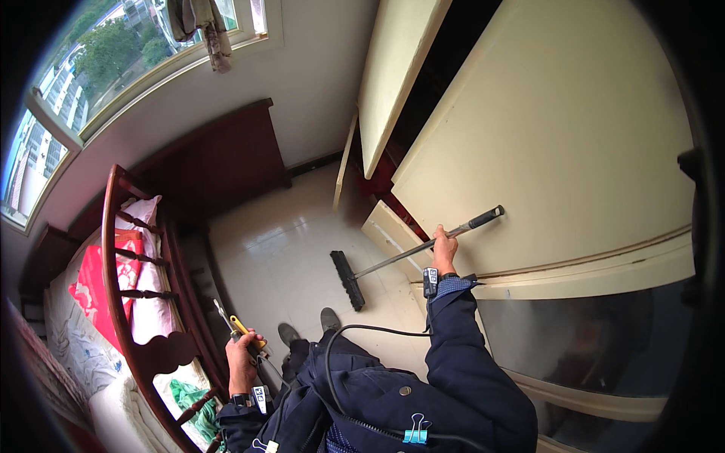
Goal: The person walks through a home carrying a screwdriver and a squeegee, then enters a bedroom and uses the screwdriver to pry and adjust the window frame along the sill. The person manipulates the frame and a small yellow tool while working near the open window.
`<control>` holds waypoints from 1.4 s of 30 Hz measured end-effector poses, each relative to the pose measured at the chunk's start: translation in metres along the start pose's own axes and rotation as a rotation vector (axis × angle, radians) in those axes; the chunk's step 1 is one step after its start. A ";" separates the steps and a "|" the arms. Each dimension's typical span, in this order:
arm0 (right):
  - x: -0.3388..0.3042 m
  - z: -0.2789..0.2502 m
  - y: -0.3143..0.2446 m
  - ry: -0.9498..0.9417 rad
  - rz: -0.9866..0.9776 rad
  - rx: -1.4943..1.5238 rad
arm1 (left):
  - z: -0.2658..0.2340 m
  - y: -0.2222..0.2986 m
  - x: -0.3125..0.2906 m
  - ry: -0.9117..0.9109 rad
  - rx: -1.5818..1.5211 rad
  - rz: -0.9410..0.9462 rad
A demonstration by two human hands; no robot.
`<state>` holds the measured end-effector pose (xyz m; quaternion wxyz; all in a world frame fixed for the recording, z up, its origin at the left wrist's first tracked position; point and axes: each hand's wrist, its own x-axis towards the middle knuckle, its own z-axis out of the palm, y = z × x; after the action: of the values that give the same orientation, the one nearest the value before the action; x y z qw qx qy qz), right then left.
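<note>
My right hand (445, 251) is wrapped round the metal pole of a push broom (393, 262), just below its black end grip. The broom slants down to the left, its wide black bristle head at the tiled floor in front of my shoes. Down at the left, beside the bed rail, my left hand (242, 362) is closed round a yellow-handled hand tool (239, 325). A slim metal tip (221, 311) sticks out past the fingers next to it. My fingers hide the rest, so the exact kind of tool does not show.
A dark wooden bed (113, 264) with a railed end and bedding stands at the left under a window (113, 68). Cream cabinet doors (551, 136) rise at the right, one ajar. A low panel (393, 238) stands out near the broom. A cable (377, 327) crosses my front.
</note>
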<state>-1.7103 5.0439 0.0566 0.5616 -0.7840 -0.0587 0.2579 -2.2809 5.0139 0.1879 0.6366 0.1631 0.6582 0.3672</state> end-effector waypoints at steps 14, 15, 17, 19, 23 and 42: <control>0.012 0.023 0.039 0.274 -0.005 -0.012 | 0.051 0.092 0.128 -0.154 0.084 -0.073; 0.011 0.024 0.038 0.265 0.045 -0.043 | 0.057 0.102 0.140 -0.169 0.091 -0.070; 0.006 0.030 0.034 0.286 0.193 -0.138 | 0.069 0.128 0.164 -0.215 0.128 -0.053; 0.001 0.043 0.028 0.290 0.288 -0.102 | 0.071 0.154 0.182 -0.258 0.167 -0.018; -0.016 0.102 0.016 0.359 0.310 -0.056 | 0.082 0.201 0.219 -0.237 0.180 -0.019; -0.082 0.554 -0.251 -1.104 0.009 -0.019 | 0.087 0.384 0.305 -0.060 0.147 0.170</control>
<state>-1.9920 5.5742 0.1819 0.4390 -0.5376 -0.3436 0.6326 -2.3364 5.5059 0.2412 0.6090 0.2755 0.6479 0.3653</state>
